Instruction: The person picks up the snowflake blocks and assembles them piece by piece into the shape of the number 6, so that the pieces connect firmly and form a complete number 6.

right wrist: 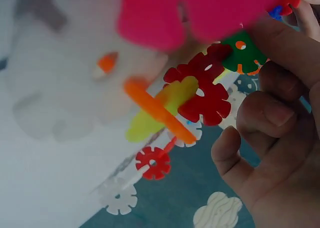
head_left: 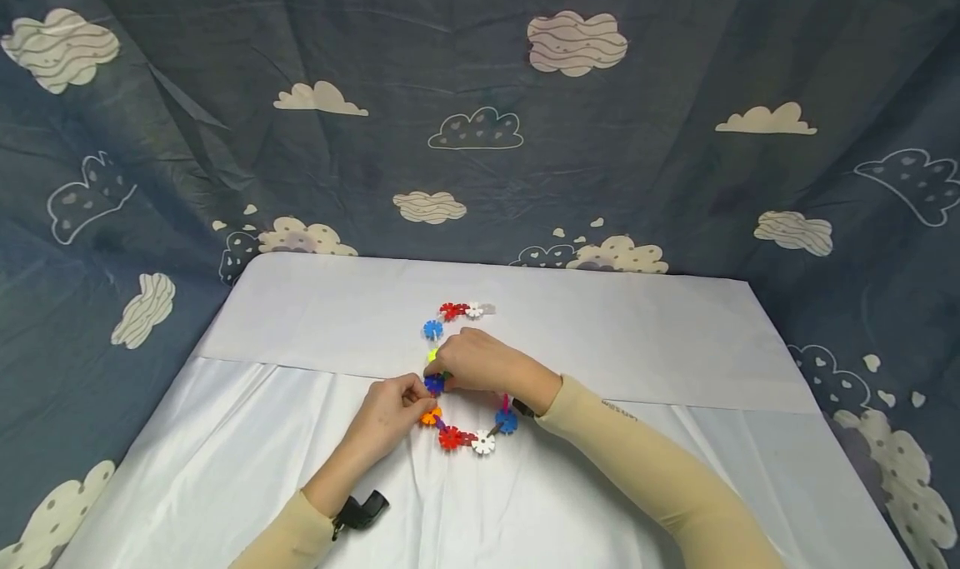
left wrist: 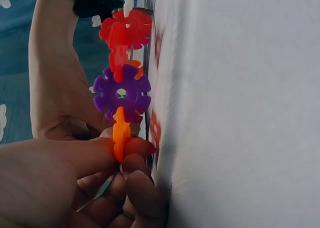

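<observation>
A chain of notched plastic flower discs curves across the white table. My left hand (head_left: 390, 411) is on its left side, pinching an orange disc (left wrist: 121, 135) between thumb and fingers. Linked to that disc is a purple disc (left wrist: 122, 94), followed by a red disc (head_left: 450, 438) and a white disc (head_left: 483, 443). My right hand (head_left: 476, 361) reaches over the chain from the right, its fingertips gripping a dark blue disc (head_left: 433, 384) just above the left fingertips. A green disc (right wrist: 245, 53) shows beside the right fingers. The right hand hides part of the chain in the head view.
Farther back the chain runs on through a light blue disc (head_left: 432, 329) to red and white discs (head_left: 474, 309). On the right side of the loop is another blue disc (head_left: 507, 421). A dark curtain (head_left: 480, 177) with clouds hangs behind the white-covered table (head_left: 637, 336).
</observation>
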Motion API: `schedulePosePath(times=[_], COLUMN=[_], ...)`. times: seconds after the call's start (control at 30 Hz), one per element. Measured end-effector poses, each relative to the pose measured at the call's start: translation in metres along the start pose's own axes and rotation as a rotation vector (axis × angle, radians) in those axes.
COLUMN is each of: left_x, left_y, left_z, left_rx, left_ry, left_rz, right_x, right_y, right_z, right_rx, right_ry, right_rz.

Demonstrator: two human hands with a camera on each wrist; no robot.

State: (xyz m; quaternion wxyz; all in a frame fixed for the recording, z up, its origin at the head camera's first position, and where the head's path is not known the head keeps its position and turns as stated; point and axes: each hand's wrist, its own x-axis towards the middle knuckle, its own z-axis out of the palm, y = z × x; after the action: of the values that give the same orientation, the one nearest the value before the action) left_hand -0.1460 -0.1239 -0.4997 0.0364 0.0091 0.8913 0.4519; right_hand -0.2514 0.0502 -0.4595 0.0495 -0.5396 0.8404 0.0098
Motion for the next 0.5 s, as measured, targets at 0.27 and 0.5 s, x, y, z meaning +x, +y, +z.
schedulePosePath(times=[0.27, 0.5], left_x=[-0.0007, 0.0001], left_y=[-0.0014, -0.0004], left_z=[0.0015, 0.0001], left_rx=[0.038, -0.018], left_ry=[-0.016, -0.008], left_rz=[0.008, -0.013], right_x=[-0.0061, -0.009], right_y=[-0.0003, -0.0006], right_z=[0.006, 0.0082], right_rx=[0.032, -0.056], right_ry=[0.027, 0.088], right_rz=[0.012, 0.003])
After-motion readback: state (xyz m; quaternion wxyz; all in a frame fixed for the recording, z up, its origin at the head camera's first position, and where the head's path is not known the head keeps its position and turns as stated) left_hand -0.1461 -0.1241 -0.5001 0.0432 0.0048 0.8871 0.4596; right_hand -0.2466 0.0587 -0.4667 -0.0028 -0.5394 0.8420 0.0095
